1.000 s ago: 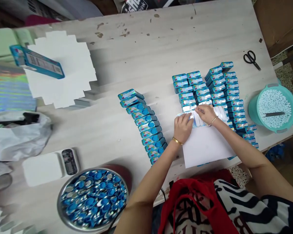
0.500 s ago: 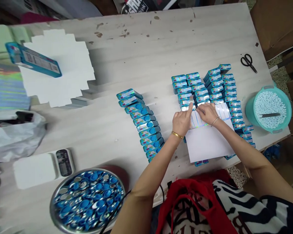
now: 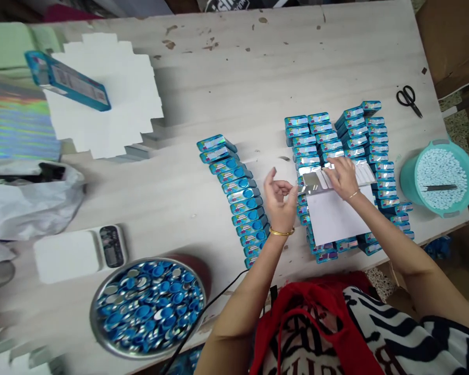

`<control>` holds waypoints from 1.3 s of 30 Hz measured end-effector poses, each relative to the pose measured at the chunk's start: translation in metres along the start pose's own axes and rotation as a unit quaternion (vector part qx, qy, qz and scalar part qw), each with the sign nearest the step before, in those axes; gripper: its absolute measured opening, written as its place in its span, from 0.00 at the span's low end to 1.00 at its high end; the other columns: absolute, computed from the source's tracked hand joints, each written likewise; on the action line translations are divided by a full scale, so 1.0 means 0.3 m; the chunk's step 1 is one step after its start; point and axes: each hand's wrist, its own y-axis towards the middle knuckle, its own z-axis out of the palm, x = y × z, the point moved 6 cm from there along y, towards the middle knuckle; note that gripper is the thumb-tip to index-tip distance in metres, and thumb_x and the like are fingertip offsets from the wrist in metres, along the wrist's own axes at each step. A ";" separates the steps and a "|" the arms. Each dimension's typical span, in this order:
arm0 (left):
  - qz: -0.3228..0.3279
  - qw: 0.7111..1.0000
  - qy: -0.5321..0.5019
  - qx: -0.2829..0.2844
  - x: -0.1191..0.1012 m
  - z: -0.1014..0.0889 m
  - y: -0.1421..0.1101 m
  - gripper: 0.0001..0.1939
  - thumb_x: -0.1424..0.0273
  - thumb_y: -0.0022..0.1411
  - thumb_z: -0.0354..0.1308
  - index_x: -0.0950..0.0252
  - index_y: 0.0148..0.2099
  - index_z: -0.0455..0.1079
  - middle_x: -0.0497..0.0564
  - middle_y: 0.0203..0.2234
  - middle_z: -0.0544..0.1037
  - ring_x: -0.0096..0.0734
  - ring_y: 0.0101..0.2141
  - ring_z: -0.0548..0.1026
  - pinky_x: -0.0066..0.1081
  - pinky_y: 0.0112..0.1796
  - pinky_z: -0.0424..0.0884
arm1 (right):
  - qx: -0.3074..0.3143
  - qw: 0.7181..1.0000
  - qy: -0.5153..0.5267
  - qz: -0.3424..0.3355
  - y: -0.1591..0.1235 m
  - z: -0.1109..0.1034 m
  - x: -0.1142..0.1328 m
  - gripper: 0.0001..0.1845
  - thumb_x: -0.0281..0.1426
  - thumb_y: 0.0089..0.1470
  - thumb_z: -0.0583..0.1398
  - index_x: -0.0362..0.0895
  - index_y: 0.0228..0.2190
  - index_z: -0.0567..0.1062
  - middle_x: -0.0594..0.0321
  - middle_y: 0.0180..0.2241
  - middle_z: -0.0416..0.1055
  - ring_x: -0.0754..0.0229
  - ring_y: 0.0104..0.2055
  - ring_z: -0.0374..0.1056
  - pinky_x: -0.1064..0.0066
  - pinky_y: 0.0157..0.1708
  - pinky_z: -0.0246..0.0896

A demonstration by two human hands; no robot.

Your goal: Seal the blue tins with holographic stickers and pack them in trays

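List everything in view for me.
Small rectangular boxes: many, blue, middle and right
Rectangular paper sheet: one, white, over boxes
Long printed box: one, blue, upper left
Notched card stack: one, white, beneath it
Round metal bowl: one, silver, lower left
Round caps: many, blue-silver, in bowl
Digital scale: one, white, left
Plastic bucket: one, turquoise, right
Tiny pellets: many, pale, in bucket
Scissors: one, black, upper right
Plastic bag: one, white, left
Shiny sheeting: unclear, rainbow, left
Table: one, pale, underneath
Left hand: one, bare, beside sheet
Right hand: one, bare, over sheet
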 end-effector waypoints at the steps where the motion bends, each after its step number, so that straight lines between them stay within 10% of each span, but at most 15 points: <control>1: -0.035 0.998 -0.034 -0.027 0.004 -0.039 0.015 0.36 0.66 0.62 0.65 0.58 0.68 0.56 0.45 0.31 0.72 0.26 0.31 0.73 0.27 0.36 0.72 | -0.005 0.998 0.069 -0.002 -0.010 0.015 0.052 0.28 0.50 0.66 0.50 0.43 0.48 0.77 0.49 0.46 0.75 0.48 0.51 0.67 0.55 0.53 0.58; 9: -0.129 0.979 -0.069 -0.144 0.071 -0.349 0.077 0.37 0.66 0.53 0.72 0.61 0.62 0.61 0.42 0.28 0.72 0.24 0.28 0.73 0.25 0.32 0.71 | 0.149 0.917 0.357 0.099 -0.031 0.318 0.389 0.25 0.55 0.54 0.61 0.46 0.25 0.70 0.66 0.24 0.66 0.63 0.28 0.61 0.68 0.32 0.58; 16: -0.082 0.974 0.029 -0.210 0.140 -0.515 0.202 0.38 0.69 0.55 0.67 0.64 0.65 0.58 0.43 0.29 0.72 0.25 0.28 0.72 0.25 0.31 0.70 | 0.140 0.931 0.330 0.069 0.157 0.507 0.510 0.20 0.47 0.56 0.61 0.46 0.23 0.67 0.68 0.22 0.63 0.63 0.27 0.58 0.69 0.31 0.55; 22: -0.083 0.968 0.110 -0.209 0.224 -0.558 0.343 0.39 0.71 0.56 0.63 0.64 0.68 0.55 0.43 0.28 0.71 0.25 0.27 0.71 0.27 0.34 0.70 | 0.188 0.918 0.309 0.162 0.305 0.667 0.490 0.20 0.43 0.53 0.64 0.46 0.20 0.66 0.68 0.20 0.66 0.64 0.26 0.63 0.71 0.30 0.60; 33: -0.060 0.977 0.119 -0.164 0.268 -0.571 0.406 0.41 0.69 0.58 0.63 0.62 0.71 0.52 0.46 0.29 0.73 0.26 0.28 0.72 0.28 0.34 0.71 | 0.235 0.890 0.347 0.177 0.361 0.671 0.497 0.19 0.42 0.47 0.70 0.44 0.20 0.69 0.67 0.19 0.69 0.66 0.23 0.62 0.72 0.27 0.59; 39: -0.033 0.967 0.188 -0.169 0.273 -0.572 0.413 0.39 0.70 0.57 0.62 0.63 0.70 0.55 0.48 0.31 0.77 0.30 0.30 0.74 0.33 0.40 0.73 | 0.235 0.944 0.199 0.117 0.403 0.696 0.486 0.14 0.30 0.55 0.62 0.44 0.19 0.68 0.69 0.18 0.64 0.65 0.24 0.59 0.71 0.29 0.54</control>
